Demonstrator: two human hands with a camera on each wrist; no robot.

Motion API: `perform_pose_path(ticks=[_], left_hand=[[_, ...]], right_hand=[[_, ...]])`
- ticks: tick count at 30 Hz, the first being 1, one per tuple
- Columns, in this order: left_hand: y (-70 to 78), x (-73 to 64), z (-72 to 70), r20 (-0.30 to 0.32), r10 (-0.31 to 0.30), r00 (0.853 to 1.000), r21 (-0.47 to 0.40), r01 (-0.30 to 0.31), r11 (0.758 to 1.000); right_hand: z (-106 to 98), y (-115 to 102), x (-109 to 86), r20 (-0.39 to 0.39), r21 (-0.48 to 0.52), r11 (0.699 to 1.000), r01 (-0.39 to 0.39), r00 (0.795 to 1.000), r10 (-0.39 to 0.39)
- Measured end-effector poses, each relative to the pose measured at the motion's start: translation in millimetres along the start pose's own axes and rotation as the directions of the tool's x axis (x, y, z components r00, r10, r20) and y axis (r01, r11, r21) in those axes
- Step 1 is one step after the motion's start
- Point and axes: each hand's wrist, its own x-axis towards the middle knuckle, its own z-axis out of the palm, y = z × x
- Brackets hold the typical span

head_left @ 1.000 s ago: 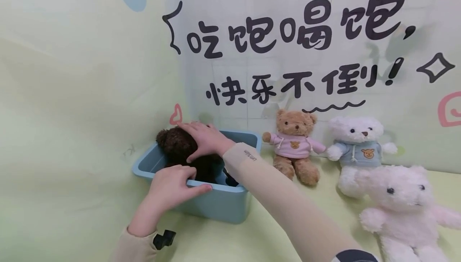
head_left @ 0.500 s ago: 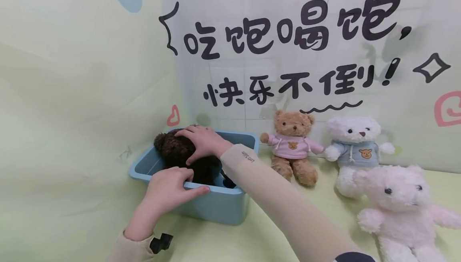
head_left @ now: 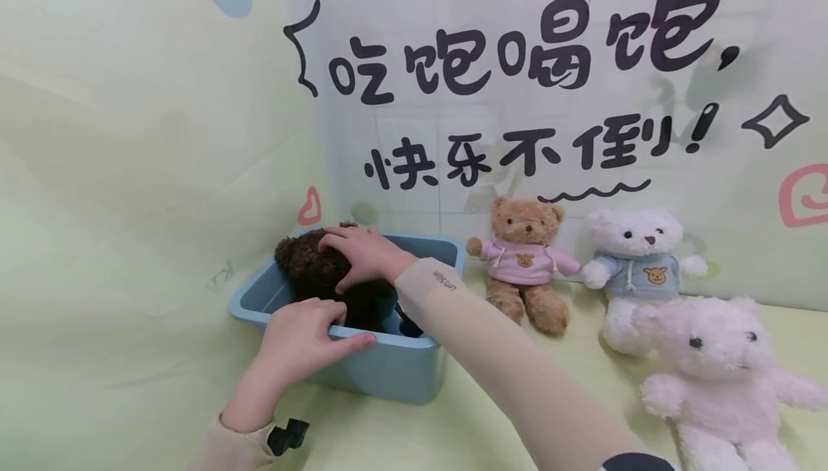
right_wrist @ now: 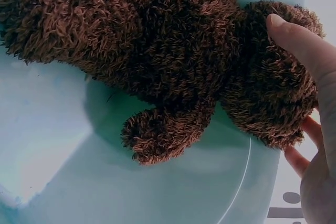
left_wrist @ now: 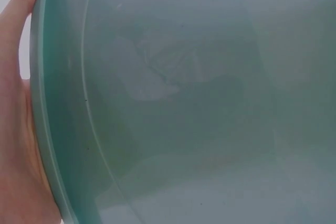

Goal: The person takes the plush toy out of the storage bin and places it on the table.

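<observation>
A dark brown teddy bear (head_left: 313,266) lies inside a light blue plastic bin (head_left: 382,374). My right hand (head_left: 371,255) holds the bear's head from above. In the right wrist view the thumb lies across the fluffy head (right_wrist: 268,93), with fingers curled on the far side. The bear's body (right_wrist: 178,45) stretches along the bin, one stubby arm out to the side. My left hand (head_left: 300,341) grips the bin's near rim, fingers bent over it and thumb along the outer edge. The left wrist view is mostly filled by the bin's smooth wall (left_wrist: 184,103).
To the right of the bin sit a tan bear in a pink hoodie (head_left: 527,262) and a white bear in a blue hoodie (head_left: 640,262). Nearer stands a pale pink bear (head_left: 724,377). A printed backdrop (head_left: 517,97) rises close behind the bin.
The whole head view shifts slightly left. My right fingers bend a little more over the bear's head. The bin, the left hand and the other bears keep their places.
</observation>
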Motion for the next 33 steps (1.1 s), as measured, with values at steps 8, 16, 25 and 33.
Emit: perform_pose_path(ticks=[8,16,25,33], left_hand=[[0.1,-1.6,0.2,-0.007,0.002,1.000,-0.005,-0.002,1.000],[0.3,-1.2,0.5,-0.030,0.015,0.999,0.001,-0.015,1.000],[-0.7,-1.8,1.0,-0.028,0.015,0.999,0.009,-0.015,1.000],[0.0,-1.8,1.1,-0.042,0.017,0.999,0.021,-0.017,1.000]], right_hand=[[0.3,-2.4,1.5,-0.002,-0.005,1.000,-0.005,1.000,0.005],[-2.8,-2.9,0.4,-0.024,-0.035,0.999,-0.002,1.000,0.002],[-4.1,-3.3,0.7,0.010,0.019,1.000,0.016,1.000,-0.016],[-2.2,0.2,0.8,-0.063,0.101,0.993,0.055,0.997,-0.049]])
